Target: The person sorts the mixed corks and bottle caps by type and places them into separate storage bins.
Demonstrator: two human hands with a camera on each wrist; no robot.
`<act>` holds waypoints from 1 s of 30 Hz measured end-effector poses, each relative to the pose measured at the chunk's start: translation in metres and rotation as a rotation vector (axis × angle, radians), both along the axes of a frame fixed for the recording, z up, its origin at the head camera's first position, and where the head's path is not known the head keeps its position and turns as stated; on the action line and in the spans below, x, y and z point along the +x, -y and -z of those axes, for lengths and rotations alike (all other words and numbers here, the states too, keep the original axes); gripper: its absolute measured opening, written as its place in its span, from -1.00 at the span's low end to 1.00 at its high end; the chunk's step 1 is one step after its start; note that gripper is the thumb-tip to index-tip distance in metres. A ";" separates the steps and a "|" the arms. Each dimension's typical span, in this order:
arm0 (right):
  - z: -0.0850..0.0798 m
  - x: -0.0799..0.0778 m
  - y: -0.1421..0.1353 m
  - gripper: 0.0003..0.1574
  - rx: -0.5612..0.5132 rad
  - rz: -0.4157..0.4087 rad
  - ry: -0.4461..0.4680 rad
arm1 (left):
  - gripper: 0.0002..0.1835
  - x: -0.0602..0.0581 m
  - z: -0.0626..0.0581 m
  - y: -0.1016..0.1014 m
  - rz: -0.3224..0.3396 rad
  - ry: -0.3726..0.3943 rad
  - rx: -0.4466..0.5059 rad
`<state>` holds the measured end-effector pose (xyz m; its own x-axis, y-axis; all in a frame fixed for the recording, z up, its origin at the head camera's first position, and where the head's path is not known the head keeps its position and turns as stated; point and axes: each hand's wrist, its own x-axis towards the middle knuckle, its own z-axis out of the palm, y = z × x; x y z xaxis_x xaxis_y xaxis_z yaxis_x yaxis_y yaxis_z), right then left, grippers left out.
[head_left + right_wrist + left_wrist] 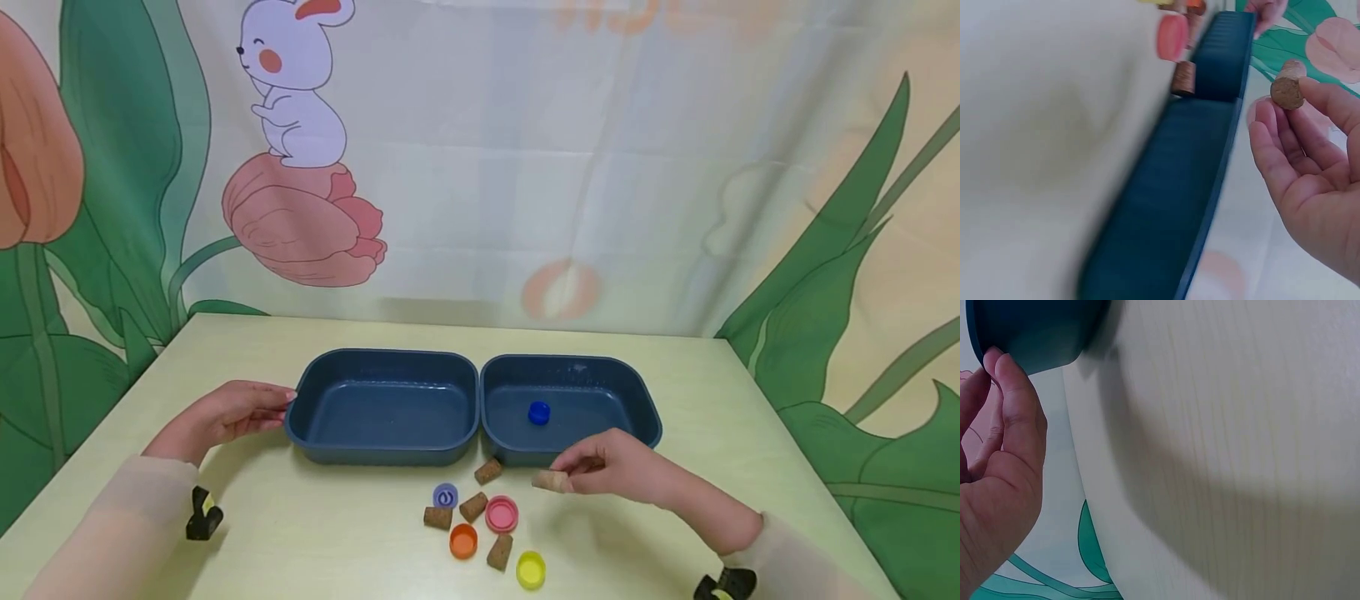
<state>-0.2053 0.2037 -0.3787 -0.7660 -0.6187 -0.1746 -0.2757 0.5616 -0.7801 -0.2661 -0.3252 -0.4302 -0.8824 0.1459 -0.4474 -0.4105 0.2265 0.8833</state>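
Observation:
My right hand (618, 468) pinches a brown cork (1288, 86) between thumb and fingers. It holds the cork in the air just before the front wall of the right dark blue tray (647, 400). Inside that tray lies a blue bottle cap (538, 412). At the far side of the left dark blue tray (382, 457), my left hand (238, 410) grips the rim with its fingertips, as the left wrist view also shows. No objects lie in that left tray. Several other corks (473, 507) are scattered on the table in front of the trays.
Among the loose corks lie a purple cap (446, 497), a pink cap (502, 514), an orange cap (463, 541) and a yellow cap (531, 570). The two trays stand side by side on the pale table (330, 533). A printed cloth (465, 167) hangs behind.

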 end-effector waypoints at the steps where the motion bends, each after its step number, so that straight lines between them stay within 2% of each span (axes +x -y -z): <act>1: -0.004 -0.002 0.001 -0.68 -0.001 0.001 -0.004 | -0.71 0.000 0.000 0.000 0.000 0.000 0.003; 13: -0.037 -0.034 0.004 -0.66 0.021 0.013 -0.057 | -0.77 0.000 -0.002 0.001 0.003 0.006 0.024; 22: -0.060 -0.060 0.010 -0.61 -0.008 0.035 -0.030 | -0.73 0.001 -0.003 0.000 0.012 -0.004 0.007; 30: -0.084 -0.079 0.016 -0.56 0.013 0.034 -0.058 | -0.73 0.002 -0.003 0.001 0.015 -0.017 0.020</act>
